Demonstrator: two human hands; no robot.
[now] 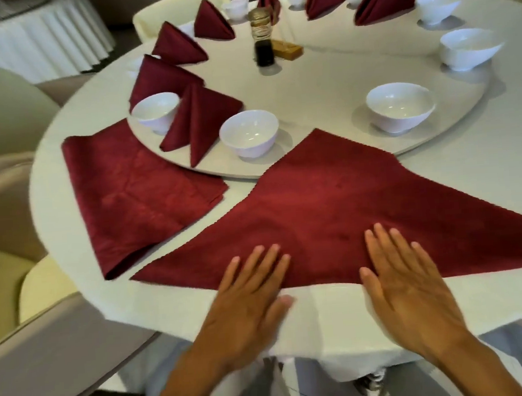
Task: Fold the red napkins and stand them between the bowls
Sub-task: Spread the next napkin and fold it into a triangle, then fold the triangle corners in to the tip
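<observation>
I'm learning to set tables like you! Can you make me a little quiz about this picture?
1. True or false: both hands, left hand and right hand, press flat on the triangle-folded napkin.
2. What lies left of it on the tablecloth? A) a stack of flat napkins B) a plate C) a spoon
3. Fill in: the nearest standing napkin stands between two white ____, the left bowl and the nearer bowl.

Key: 1 true; 2 A; 3 bowls.

White-clothed table (470,181) bears turntable (322,77), flat napkins (332,211), perhaps stacked left.
</observation>
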